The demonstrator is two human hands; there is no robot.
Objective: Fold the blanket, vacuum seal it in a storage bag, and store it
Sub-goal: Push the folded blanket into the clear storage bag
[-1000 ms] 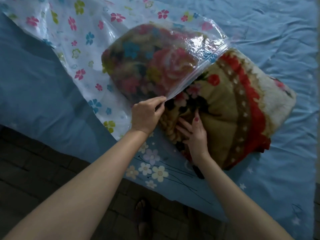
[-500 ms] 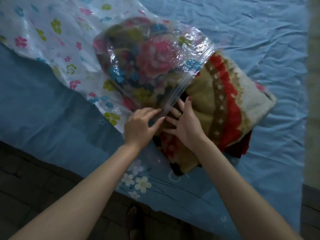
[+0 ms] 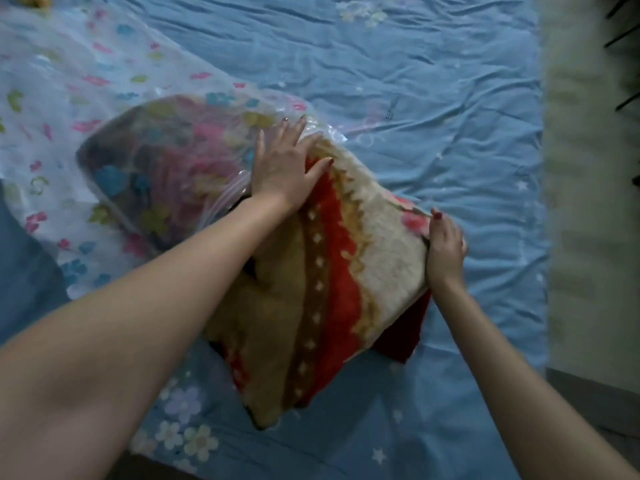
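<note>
One folded blanket [image 3: 332, 271], thick and fleecy, lies at the centre of the frame on a blue bed sheet [image 3: 433, 98], its far end pushed into one clear plastic storage bag [image 3: 104, 109]. The near end of the blanket, outside the bag, shows bands of tan, brown with white diamond marks, red and cream, with a dark red layer under the lower right corner. The end inside the bag reads as a rounded, padded bulge of pink and blue flowers seen through glossy film. The bag is printed with small pink, blue and green flowers and spreads flat and crinkled across the upper left of the frame; its open mouth crosses the blanket beside the left wrist.

Two bare hands are at work. The left hand [image 3: 284, 164], fingers straight and spread, lies flat on top of the blanket just where the bag's edge meets it, fingertips on the plastic. The right hand [image 3: 445, 245], at the right of centre, grips the blanket's cream-coloured corner, thumb up over the top and fingers curled around the edge.

The sheet is soft and creased, with white flower and star prints along the lower edge of the frame. A pale blurred strip runs down the right side of the frame.
</note>
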